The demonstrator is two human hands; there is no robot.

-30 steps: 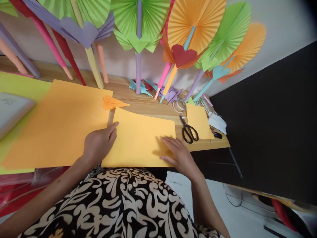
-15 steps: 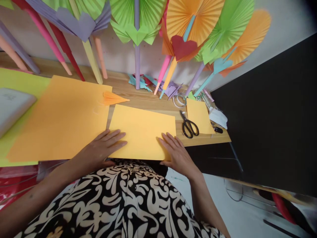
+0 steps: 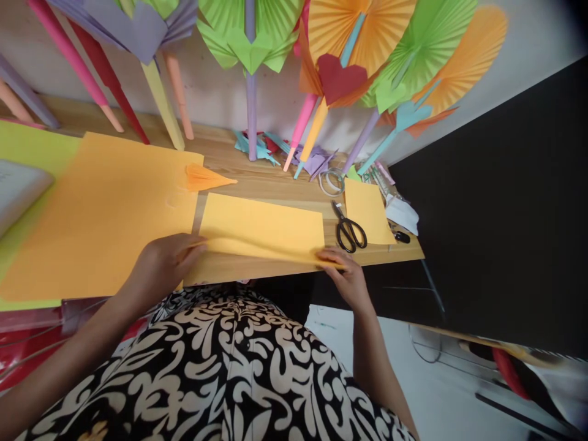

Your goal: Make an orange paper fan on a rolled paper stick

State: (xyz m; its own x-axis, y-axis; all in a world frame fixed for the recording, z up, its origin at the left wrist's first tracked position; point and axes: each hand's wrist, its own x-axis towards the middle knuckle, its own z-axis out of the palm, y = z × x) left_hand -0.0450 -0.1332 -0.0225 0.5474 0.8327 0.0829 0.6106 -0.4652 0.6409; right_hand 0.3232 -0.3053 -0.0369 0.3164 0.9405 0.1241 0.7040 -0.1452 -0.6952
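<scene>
A sheet of yellow paper [image 3: 266, 222] lies on the wooden desk in front of me. Its near edge is lifted and bent up in a long narrow band. My left hand [image 3: 172, 260] pinches the left end of that band, and my right hand [image 3: 343, 272] pinches the right end. Black-handled scissors [image 3: 350, 233] rest just right of the sheet. Beyond them lies a smaller yellow paper piece [image 3: 368, 211]. An orange pleated paper piece [image 3: 206, 177] sits behind my left hand, partly over a large orange sheet [image 3: 114, 214].
Paper fans on rolled sticks, such as a green one [image 3: 250, 46], stand along the wall. Clear tape rolls [image 3: 331, 182] and folded purple scraps [image 3: 315, 160] lie at the back. A white object [image 3: 21, 190] rests on the far-left sheets. The desk's front edge runs below my hands.
Both hands were flat on the yellow paper; now their fingers are closed on its near edge, which has come up and away from the desk's front edge. The view has shifted slightly.
</scene>
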